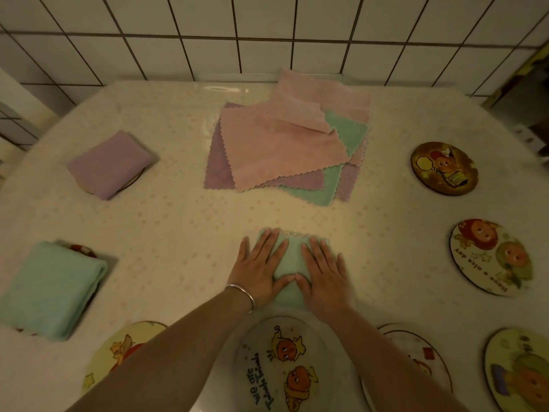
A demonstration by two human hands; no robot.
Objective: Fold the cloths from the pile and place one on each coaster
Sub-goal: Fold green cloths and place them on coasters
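Pressing one green cloth [289,257] (two hands [258,270]).

I see a table [178,233] under a pale star-print cover, a white tiled wall [267,40] behind, bangle [242,294] on one wrist.

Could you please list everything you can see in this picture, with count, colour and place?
Cloth pile: one, pink, purple and green, unfolded, far centre of the table.
Purple folded cloth: one, on a coaster, far left.
Green folded cloth: one, on a coaster, near left.
Green cloth being folded: one, centre, under both hands.
Bare coasters: six, round, cartoon prints; two at right, four along the near edge.
Table: one, pale dotted cover.
Tiled wall: white, behind.
Bracelet: one, silver, left wrist.
Left hand: flat, pressing the cloth.
Right hand: flat, pressing the cloth.
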